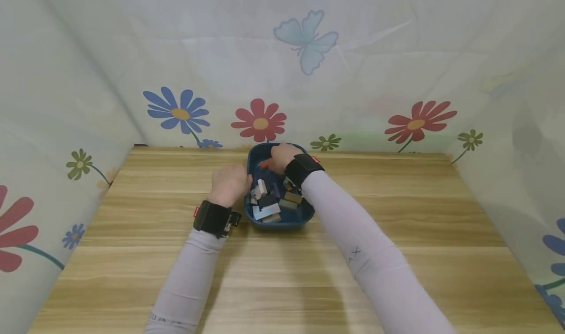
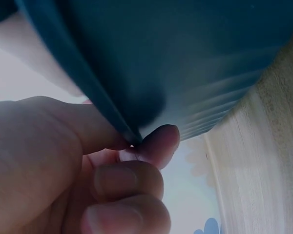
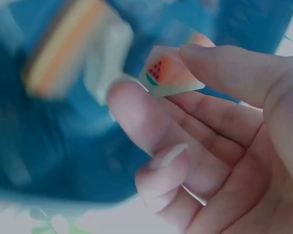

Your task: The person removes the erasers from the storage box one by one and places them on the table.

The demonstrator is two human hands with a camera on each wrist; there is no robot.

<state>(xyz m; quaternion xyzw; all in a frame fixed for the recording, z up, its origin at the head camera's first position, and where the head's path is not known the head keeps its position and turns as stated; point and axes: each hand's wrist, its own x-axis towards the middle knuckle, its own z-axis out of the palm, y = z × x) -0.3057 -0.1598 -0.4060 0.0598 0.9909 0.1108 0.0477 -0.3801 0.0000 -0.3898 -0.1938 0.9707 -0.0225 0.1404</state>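
A dark blue plastic bin [image 1: 281,225] holds several small blocks [image 1: 267,211]. At its left side, my left hand [image 1: 230,183] pinches the bin's rim between thumb and forefinger, and the left wrist view shows the other fingers curled below. Reaching over the bin's far end is my right hand [image 1: 284,158]. In the right wrist view its thumb and fingers pinch a small pale-and-orange block [image 3: 172,73] printed with a watermelon slice. Beside the fingertips lie a pale block [image 3: 109,61] and a striped orange-and-yellow block [image 3: 66,48], both blurred.
The bin stands near the back edge of a wood-grain table [image 1: 273,275]. Behind it hangs a white cloth [image 1: 353,79] printed with flowers and a butterfly, and more of this cloth closes off both sides.
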